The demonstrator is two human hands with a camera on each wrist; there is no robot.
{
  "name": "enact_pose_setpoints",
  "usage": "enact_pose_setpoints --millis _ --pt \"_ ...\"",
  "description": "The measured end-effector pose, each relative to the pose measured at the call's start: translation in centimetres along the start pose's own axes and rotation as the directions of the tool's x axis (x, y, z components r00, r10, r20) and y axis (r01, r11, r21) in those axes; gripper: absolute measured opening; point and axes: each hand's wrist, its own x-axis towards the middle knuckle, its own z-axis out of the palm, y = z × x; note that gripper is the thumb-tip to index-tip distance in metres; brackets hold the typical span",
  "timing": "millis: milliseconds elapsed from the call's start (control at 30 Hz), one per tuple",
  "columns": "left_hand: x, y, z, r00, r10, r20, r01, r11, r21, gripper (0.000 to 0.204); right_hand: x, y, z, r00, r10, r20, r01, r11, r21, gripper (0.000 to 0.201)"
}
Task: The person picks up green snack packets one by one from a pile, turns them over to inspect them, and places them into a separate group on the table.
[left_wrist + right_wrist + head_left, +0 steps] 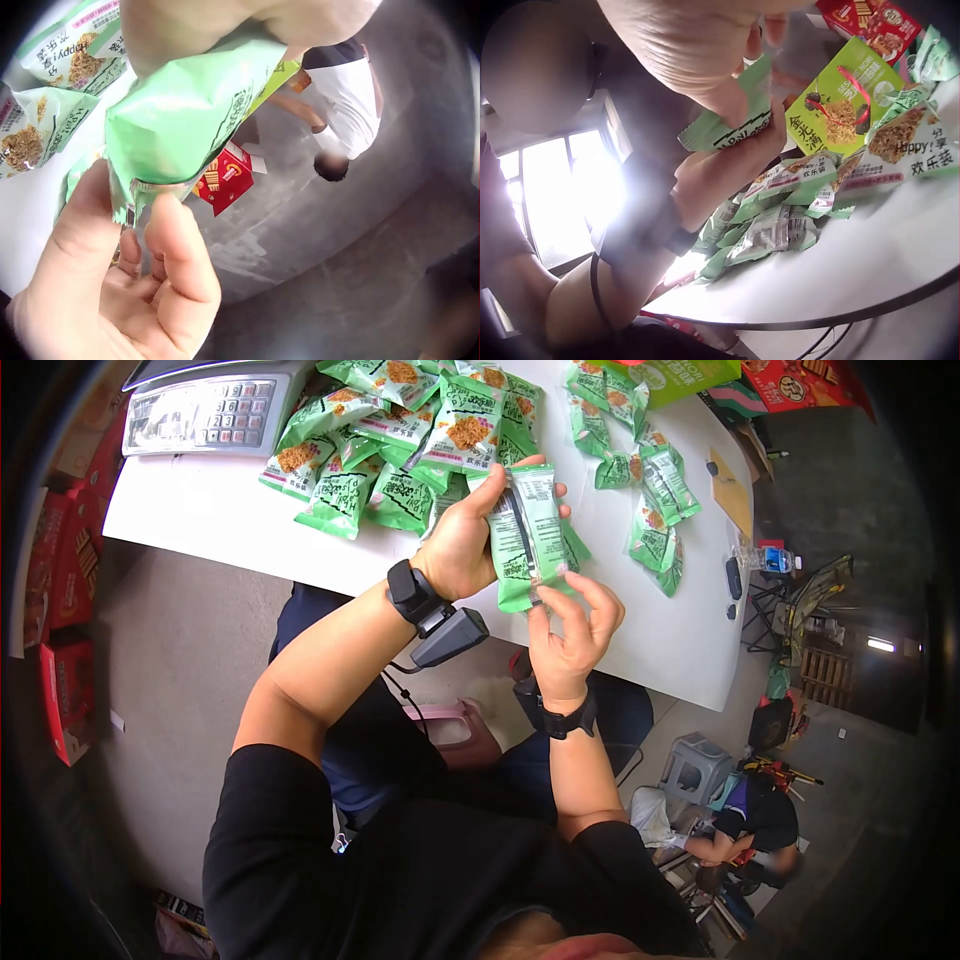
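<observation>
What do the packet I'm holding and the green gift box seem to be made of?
Packet: thin plastic film, softly glossy, by its creases and highlights. Green box: probably printed cardboard, from its flat panel and straight edges; coating unclear.

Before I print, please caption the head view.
Left hand and right hand hold one green packet near a heap of others.

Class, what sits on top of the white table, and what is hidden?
Mainly a keypad scale, heaped green packets and, right of them, more packets. The heap hides the tabletop beneath it.
</observation>
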Motion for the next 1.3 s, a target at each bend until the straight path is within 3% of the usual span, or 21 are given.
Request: enact_pose_setpoints --millis 133,167,200,267,333,367,433,467,533,567,633,867,933,967,1000,1067,1100,1133,1200,1233,1300 --pt "-0.1 -0.1 0.2 1.0 0.008 -0.021 -0.007 1.0 0.028 0.066 -0.1 0.5 0.4 0.999 -0.001 0.041 0.0 1.0 0.021 0.03" --pt "-0.2 0.0 0.4 1.0 0.005 -0.006 -0.005 1.0 -0.013 0.069 -0.1 0.6 0.4 0.989 0.145 0.02 -0.147 0.973 0.18 0.027" --pt "-0.2 0.1 0.1 1.0 0.005 -0.007 -0.005 1.0 -0.013 0.069 0.0 0.7 0.5 0.957 0.29 0.023 -0.281 0.899 0.335 0.024" --pt "-0.3 0.0 -0.7 0.999 0.012 -0.037 -0.006 0.988 0.154 0.07 0.2 0.6 0.3 0.821 0.555 0.136 -0.502 0.588 0.634 0.015" --pt "-0.7 -0.2 0.8 0.999 0.033 -0.041 -0.024 0.978 0.209 0.065 0.2 1.8 0.0 0.762 0.61 0.217 -0.547 0.426 0.721 0.016" --pt "-0.8 -0.2 1.4 0.998 0.044 -0.036 -0.032 0.956 0.291 0.063 0.3 1.9 0.1 0.762 0.61 0.216 -0.546 0.427 0.721 0.016" --pt "-0.7 -0.2 1.1 0.999 0.04 0.017 -0.044 0.927 0.373 0.071 0.7 2.1 0.2 0.684 0.64 0.351 -0.561 0.153 0.814 0.016" --pt "-0.7 -0.4 1.2 0.999 0.039 0.018 -0.043 0.926 0.374 0.071 0.9 2.1 0.3 0.684 0.64 0.349 -0.559 0.153 0.815 0.016" --pt "-0.8 -1.0 1.6 0.98 0.163 0.111 -0.196 0.732 0.652 0.084 0.9 1.9 0.6 0.592 0.666 0.455 -0.558 -0.069 0.827 0.017" --pt "-0.7 -1.1 1.6 0.982 0.144 0.119 -0.186 0.702 0.688 0.095 0.8 1.9 0.7 0.592 0.67 0.448 -0.55 -0.069 0.832 0.017" --pt "-0.7 -1.3 1.6 0.982 0.138 0.13 -0.189 0.667 0.721 0.095 0.4 2.1 0.9 0.585 0.633 0.507 -0.58 -0.111 0.807 0.018" --pt "-0.5 -1.9 1.4 0.987 0.088 0.134 -0.16 0.609 0.777 0.09 -0.1 2.8 0.7 0.568 0.532 0.628 -0.724 -0.039 0.688 0.024" --pt "-0.3 -1.9 0.8 0.99 0.132 0.059 -0.112 0.445 0.889 0.082 -0.1 3.8 0.4 0.559 0.522 0.644 -0.726 -0.067 0.685 0.026" --pt "0.1 -1.7 -0.8 0.973 0.171 0.153 -0.188 0.214 0.958 0.075 -0.4 5.0 0.3 0.588 0.512 0.626 -0.744 0.04 0.667 0.027" --pt "0.2 -1.4 -0.5 0.953 0.227 0.201 -0.222 0.069 0.973 0.073 -0.5 6.2 -0.1 0.615 0.499 0.611 -0.755 0.149 0.638 0.027" --pt "0.5 -0.7 0.9 0.912 0.325 0.249 -0.231 -0.096 0.968 0.073 0.5 8.8 -1.1 0.617 0.552 0.561 -0.758 0.223 0.613 0.025" --pt "1.1 -0.7 0.3 0.842 0.377 0.387 -0.307 -0.256 0.917 0.074 0.4 11.1 -1.3 0.655 0.588 0.475 -0.738 0.359 0.572 0.025" --pt "1.2 -0.5 0.5 0.807 0.401 0.434 -0.297 -0.36 0.885 0.074 0.4 13.3 -1.4 0.694 0.608 0.386 -0.71 0.485 0.511 0.026" --pt "1.0 -0.3 1.5 0.839 0.437 0.324 -0.138 -0.405 0.904 0.064 1.0 17.4 -1.7 0.737 0.618 0.273 -0.676 0.666 0.316 0.033" --pt "1.0 -0.4 1.5 0.839 0.434 0.327 -0.142 -0.406 0.903 0.064 1.4 19.1 -1.8 0.738 0.62 0.268 -0.675 0.666 0.317 0.033" --pt "1.1 -0.5 1.4 0.88 0.369 0.3 -0.051 -0.553 0.831 0.05 2.2 22.1 -1.6 0.789 0.576 0.213 -0.597 0.801 0.042 0.042"
